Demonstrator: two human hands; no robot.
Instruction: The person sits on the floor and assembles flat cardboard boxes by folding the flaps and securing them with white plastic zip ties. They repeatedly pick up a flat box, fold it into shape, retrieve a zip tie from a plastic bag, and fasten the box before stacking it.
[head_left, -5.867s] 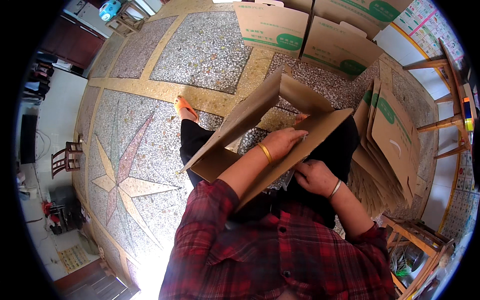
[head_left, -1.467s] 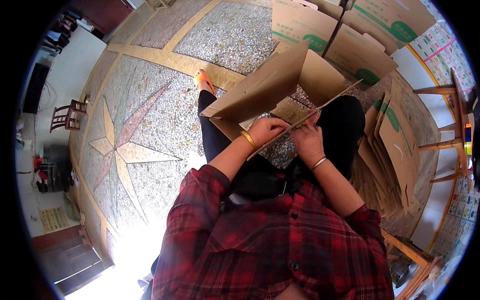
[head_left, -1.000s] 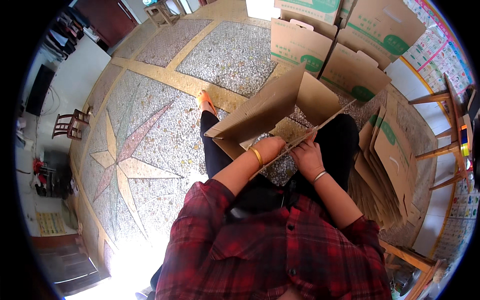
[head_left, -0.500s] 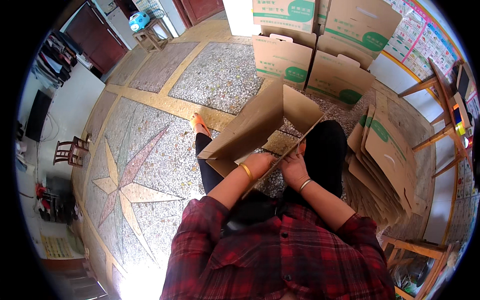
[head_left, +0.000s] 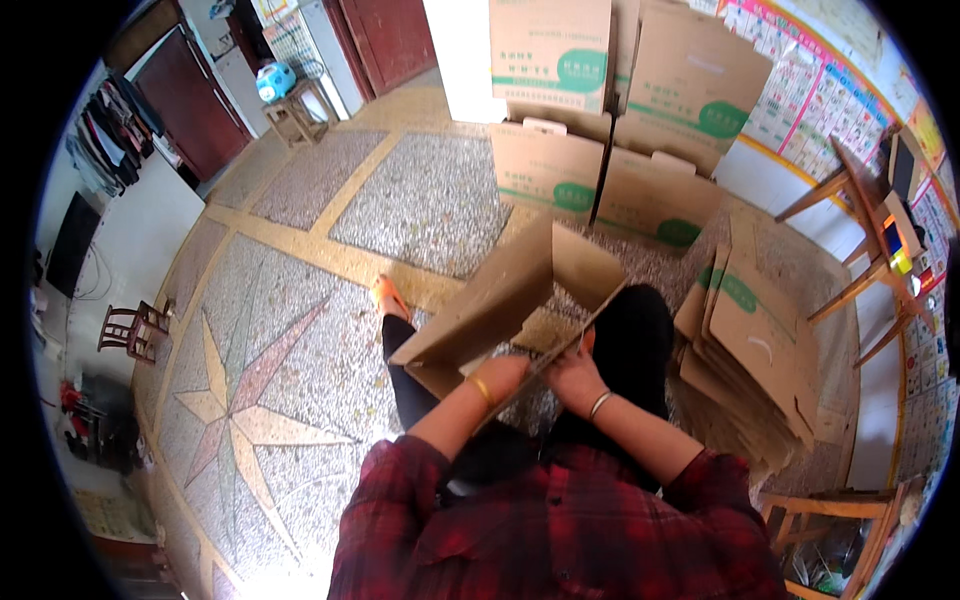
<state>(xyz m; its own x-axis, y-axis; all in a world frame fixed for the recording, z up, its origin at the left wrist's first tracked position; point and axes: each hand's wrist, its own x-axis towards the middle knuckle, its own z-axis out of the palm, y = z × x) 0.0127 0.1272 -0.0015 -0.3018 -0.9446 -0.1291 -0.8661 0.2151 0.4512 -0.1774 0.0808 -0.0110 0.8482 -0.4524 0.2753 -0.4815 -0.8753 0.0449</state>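
- Nearest the camera, red plaid sleeves (head_left: pixel 560 520) run up from the lower edge to both forearms.
- The left hand (head_left: pixel 505 372), a gold bangle (head_left: pixel 482 389) on its wrist, is closed on the near edge of an open cardboard box (head_left: pixel 510 300); its fingers wrap the flap.
- The right hand (head_left: pixel 572 375), wearing a thin silver bracelet (head_left: pixel 599 403), grips the same near edge just beside the left, fingers curled over the cardboard.
- The cardboard box sits over the person's lap, tilted, its open mouth turned away from the camera and its flaps spread; black trouser legs (head_left: pixel 405 370) show beneath it, and a foot in an orange sandal (head_left: pixel 388 295) rests on the floor to the left.
- To the right, a stack of flattened cartons (head_left: pixel 750 350) lies on the floor, close to the person's right side.
- Underneath is a terrazzo floor (head_left: pixel 300 330) with a star pattern inlaid on the left.
- Farther off, assembled cardboard boxes with green ovals (head_left: pixel 560 170) stand stacked against the wall.
- A wooden stool (head_left: pixel 300 110) stands near dark red doors at the far left.
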